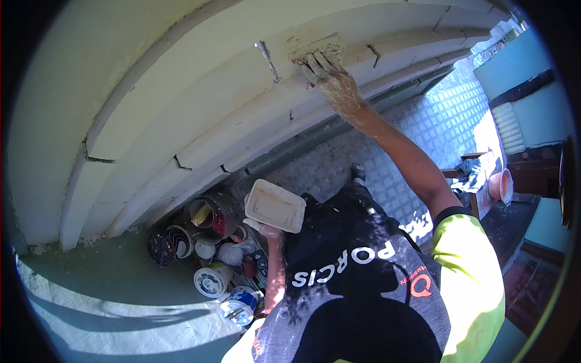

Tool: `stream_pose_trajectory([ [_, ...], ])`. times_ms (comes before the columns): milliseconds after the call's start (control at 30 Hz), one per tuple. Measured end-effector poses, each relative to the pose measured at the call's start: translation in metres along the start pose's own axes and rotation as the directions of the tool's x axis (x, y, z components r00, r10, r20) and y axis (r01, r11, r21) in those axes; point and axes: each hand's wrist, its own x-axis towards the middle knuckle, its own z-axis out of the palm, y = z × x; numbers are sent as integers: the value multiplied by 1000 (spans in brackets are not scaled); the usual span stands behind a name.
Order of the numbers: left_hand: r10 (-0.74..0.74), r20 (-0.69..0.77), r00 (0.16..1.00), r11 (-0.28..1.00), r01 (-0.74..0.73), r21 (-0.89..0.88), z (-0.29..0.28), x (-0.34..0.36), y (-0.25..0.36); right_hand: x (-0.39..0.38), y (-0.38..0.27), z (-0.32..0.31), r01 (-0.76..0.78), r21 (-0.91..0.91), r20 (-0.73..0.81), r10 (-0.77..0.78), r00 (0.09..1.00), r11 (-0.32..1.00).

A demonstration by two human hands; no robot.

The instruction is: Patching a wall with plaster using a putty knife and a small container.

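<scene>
My right arm stretches up to the cream, ribbed wall, where my right hand [330, 78] is closed around a wide putty knife [328, 48]. Its blade is caked in pale filler and lies against the wall; a bit of red shows by my fingers. Dried filler coats that hand and wrist. Lower down, my left hand [264, 229] holds a white rectangular tub [275, 206] from beneath, tilted, with pale filler inside. Its fingers are partly hidden under the tub. Left of the putty knife, a dark, ragged crack [267, 60] runs down the wall.
Several paint buckets [212, 281] and containers crowd the floor at my left, beside a larger dark bucket [213, 218]. More cracks [374, 55] cut the wall ledges. A patterned paved floor [430, 127] extends behind my right arm, with a pink bucket [500, 186] at far right.
</scene>
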Motion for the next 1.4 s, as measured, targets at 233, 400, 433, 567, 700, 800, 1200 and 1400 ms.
stream_pose_trajectory([
  [233, 72, 25, 997, 996, -74, 48, -6, -5, 0, 0, -23, -52, -14, 230, -232, 68, 970, 973],
  [400, 78, -1, 997, 997, -78, -20, 4, -14, 3, 30, -6, -29, -410, 720, -38, 621, 783, 561],
  [433, 83, -3, 997, 996, -83, -19, -1, -15, 4, 43, -17, -32, -426, 743, -1, 637, 771, 516],
  [567, 53, 4, 999, 996, -53, -78, -3, -16, 5, 38, -53, -9, -266, 636, -268, 531, 804, 724],
  [700, 29, -2, 1000, 990, -29, -138, -8, -17, 8, 17, -51, -12, -185, 785, -238, 564, 791, 591],
  [800, 9, -8, 1000, 983, -10, -182, -13, -19, 9, 25, -23, -35, -271, 843, -208, 746, 632, 464],
  [1200, -59, -11, 998, 991, 57, -122, -32, -13, -5, 20, -66, -14, -195, 847, -188, 620, 762, 495],
  [1400, -68, -2, 998, 991, 68, -119, -32, -15, -1, 34, 2, -8, -473, 779, -148, 854, 499, 412],
])
